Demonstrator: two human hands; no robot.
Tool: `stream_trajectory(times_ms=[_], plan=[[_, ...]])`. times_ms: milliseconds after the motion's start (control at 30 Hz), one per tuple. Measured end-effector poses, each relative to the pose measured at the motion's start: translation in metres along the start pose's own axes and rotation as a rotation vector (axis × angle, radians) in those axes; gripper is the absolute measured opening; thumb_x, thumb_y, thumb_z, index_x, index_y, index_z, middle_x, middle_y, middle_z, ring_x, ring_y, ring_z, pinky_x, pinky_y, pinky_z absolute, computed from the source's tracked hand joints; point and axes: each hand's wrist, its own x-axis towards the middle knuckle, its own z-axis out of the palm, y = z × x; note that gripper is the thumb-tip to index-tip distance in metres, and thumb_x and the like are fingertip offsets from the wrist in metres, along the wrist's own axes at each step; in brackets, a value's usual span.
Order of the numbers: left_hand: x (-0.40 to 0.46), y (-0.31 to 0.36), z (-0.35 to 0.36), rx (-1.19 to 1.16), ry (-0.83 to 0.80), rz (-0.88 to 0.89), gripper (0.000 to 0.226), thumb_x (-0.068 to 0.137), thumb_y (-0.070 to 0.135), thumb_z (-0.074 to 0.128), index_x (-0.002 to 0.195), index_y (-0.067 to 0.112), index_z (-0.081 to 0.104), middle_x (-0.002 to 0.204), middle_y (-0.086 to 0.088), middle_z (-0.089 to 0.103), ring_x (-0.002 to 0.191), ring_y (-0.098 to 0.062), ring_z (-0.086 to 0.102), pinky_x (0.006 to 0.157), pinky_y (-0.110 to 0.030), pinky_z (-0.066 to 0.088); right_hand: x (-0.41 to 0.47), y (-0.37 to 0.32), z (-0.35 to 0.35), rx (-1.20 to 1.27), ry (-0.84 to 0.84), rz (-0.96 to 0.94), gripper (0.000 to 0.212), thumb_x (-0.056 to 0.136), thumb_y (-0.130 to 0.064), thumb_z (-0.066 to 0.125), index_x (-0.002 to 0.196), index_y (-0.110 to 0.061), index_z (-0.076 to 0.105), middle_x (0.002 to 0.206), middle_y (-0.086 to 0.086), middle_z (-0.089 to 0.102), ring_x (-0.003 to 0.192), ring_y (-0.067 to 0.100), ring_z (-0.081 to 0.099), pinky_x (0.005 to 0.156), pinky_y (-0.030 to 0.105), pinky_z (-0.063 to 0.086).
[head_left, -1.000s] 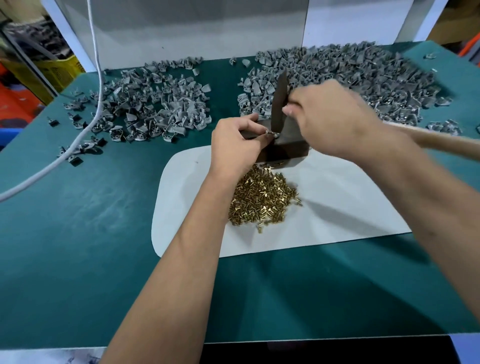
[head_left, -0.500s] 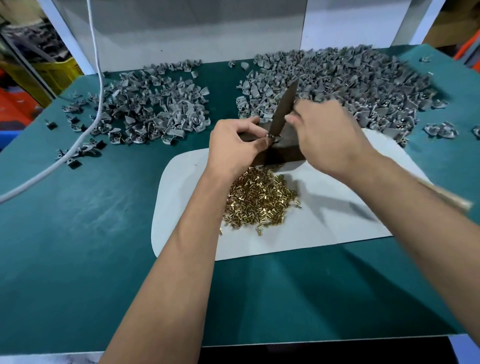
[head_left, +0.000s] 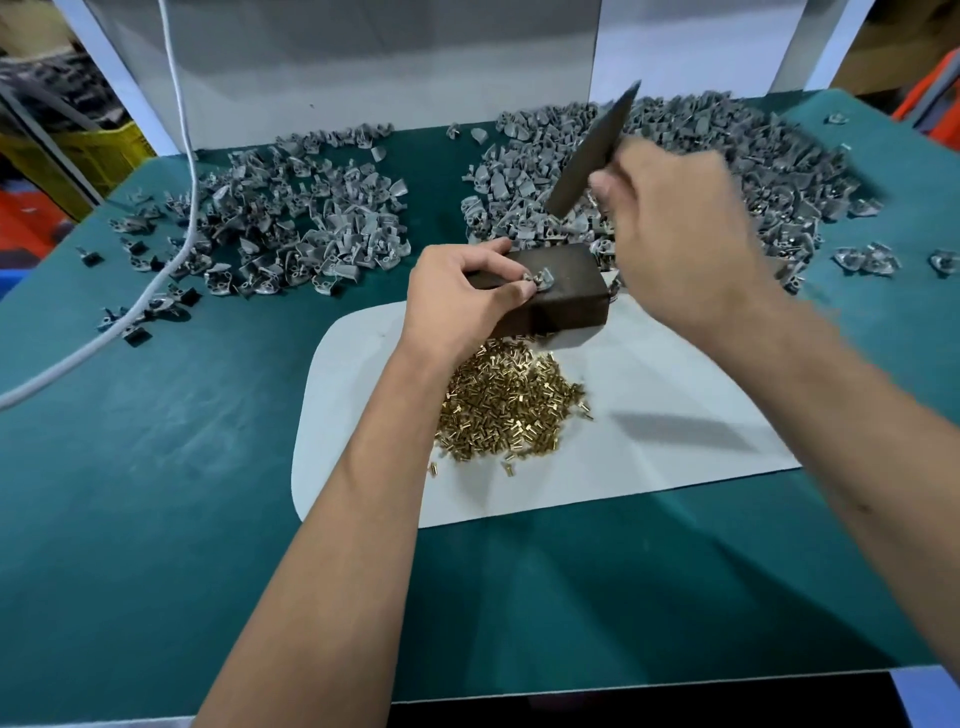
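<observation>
The little grey part (head_left: 540, 283) is pinned on top of the dark block (head_left: 569, 301), near its front edge. It's pinched there between the thumb and a fingertip of the left hand (head_left: 462, 306). It's probably kept on the block so something solid is underneath when it gets struck. Looks like a brass pin is meant to be driven in, though no pin can be made out in the part itself.

The flat bar (head_left: 592, 150) is gripped in the right hand (head_left: 685, 234), fingers wrapped round its lower end. It's held up, tilted, well clear of the part, and blurred, so a swing seems likely.

The block is set at the far edge of the white sheet (head_left: 675, 457), with the brass pins (head_left: 504, 410) heaped just in front, presumably for easy reach. On the green table (head_left: 156, 467), the left heap (head_left: 291, 228) and the right heap (head_left: 727, 156) of grey parts are kept apart, maybe done and undone. Which is which can't be told.
</observation>
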Motion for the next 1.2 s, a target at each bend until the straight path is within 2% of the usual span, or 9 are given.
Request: stream_trajectory(times_ms=[133, 300, 433, 567, 667, 867, 967, 1133, 1200], plan=[[0.000, 0.001, 0.002, -0.022, 0.012, -0.011, 0.015, 0.077, 0.002, 0.086, 0.087, 0.013, 0.083, 0.131, -0.004, 0.070, 0.113, -0.011, 0.069, 0.102, -0.039, 0.055, 0.001, -0.007, 0.005, -0.131, -0.235, -0.013, 0.026, 0.108, -0.035, 0.041, 0.106, -0.017, 0.060, 0.091, 0.014, 0.062, 0.081, 0.038, 0.058, 0.070, 0.041, 0.048], [0.001, -0.001, 0.000, -0.020, 0.006, -0.011, 0.013, 0.076, 0.008, 0.087, 0.084, 0.018, 0.084, 0.129, 0.002, 0.071, 0.112, -0.008, 0.069, 0.102, -0.038, 0.055, 0.004, -0.004, -0.006, 0.032, 0.093, -0.013, 0.028, 0.107, -0.034, 0.042, 0.110, -0.013, 0.061, 0.072, 0.008, 0.055, 0.059, 0.028, 0.048, 0.058, 0.038, 0.044], [0.000, 0.000, 0.001, -0.032, 0.000, -0.020, 0.015, 0.078, 0.003, 0.086, 0.087, 0.015, 0.084, 0.132, -0.002, 0.070, 0.115, -0.011, 0.068, 0.102, -0.039, 0.055, 0.000, -0.006, 0.006, -0.107, -0.238, 0.011, 0.027, 0.108, -0.036, 0.040, 0.108, -0.017, 0.060, 0.082, 0.010, 0.054, 0.072, 0.033, 0.048, 0.067, 0.040, 0.043], [-0.002, 0.003, 0.001, -0.015, 0.006, -0.028, 0.015, 0.078, 0.008, 0.086, 0.084, 0.021, 0.084, 0.131, 0.001, 0.070, 0.116, -0.009, 0.067, 0.103, -0.039, 0.055, 0.003, 0.009, -0.006, -0.095, -0.240, 0.003, 0.020, 0.104, -0.041, 0.048, 0.099, -0.028, 0.063, 0.087, 0.006, 0.062, 0.077, 0.030, 0.053, 0.068, 0.036, 0.038], [-0.002, 0.003, 0.000, -0.030, 0.016, -0.038, 0.014, 0.081, 0.009, 0.083, 0.083, 0.024, 0.084, 0.127, 0.005, 0.072, 0.113, -0.006, 0.067, 0.100, -0.038, 0.056, -0.002, 0.031, -0.013, -0.010, -0.235, 0.098, 0.017, 0.099, -0.041, 0.061, 0.087, -0.030, 0.056, 0.084, 0.003, 0.065, 0.077, 0.029, 0.059, 0.069, 0.035, 0.044], [-0.004, 0.008, -0.003, -0.142, 0.004, -0.109, 0.020, 0.085, 0.006, 0.079, 0.076, 0.024, 0.084, 0.126, 0.009, 0.072, 0.112, -0.006, 0.068, 0.102, -0.039, 0.055, -0.013, 0.060, -0.020, -0.161, -0.419, 0.276, 0.021, 0.083, -0.034, 0.081, 0.077, -0.027, 0.062, 0.084, 0.001, 0.068, 0.080, 0.029, 0.062, 0.069, 0.033, 0.047], [-0.006, 0.011, -0.003, -0.176, 0.003, -0.113, 0.023, 0.085, 0.005, 0.079, 0.072, 0.024, 0.083, 0.126, 0.007, 0.072, 0.114, -0.008, 0.068, 0.106, -0.040, 0.052, -0.018, 0.061, -0.017, -0.207, -0.492, 0.306, 0.019, 0.079, -0.032, 0.084, 0.077, -0.026, 0.066, 0.085, 0.003, 0.071, 0.084, 0.030, 0.064, 0.079, 0.037, 0.056], [-0.007, 0.013, -0.003, -0.184, 0.009, -0.111, 0.024, 0.083, 0.003, 0.079, 0.071, 0.023, 0.082, 0.128, 0.004, 0.071, 0.117, -0.010, 0.067, 0.105, -0.042, 0.053, -0.008, 0.039, -0.011, -0.069, -0.252, 0.198, 0.015, 0.083, -0.030, 0.083, 0.093, -0.029, 0.071, 0.086, -0.002, 0.072, 0.083, 0.023, 0.068, 0.082, 0.042, 0.059], [-0.008, 0.014, -0.002, -0.190, 0.010, -0.110, 0.019, 0.083, 0.002, 0.079, 0.075, 0.020, 0.083, 0.132, 0.003, 0.069, 0.119, -0.013, 0.066, 0.103, -0.044, 0.054, -0.003, 0.019, -0.002, 0.085, -0.284, 0.087, 0.024, 0.083, -0.029, 0.083, 0.103, -0.031, 0.070, 0.085, -0.008, 0.070, 0.081, 0.016, 0.068, 0.082, 0.041, 0.059]])
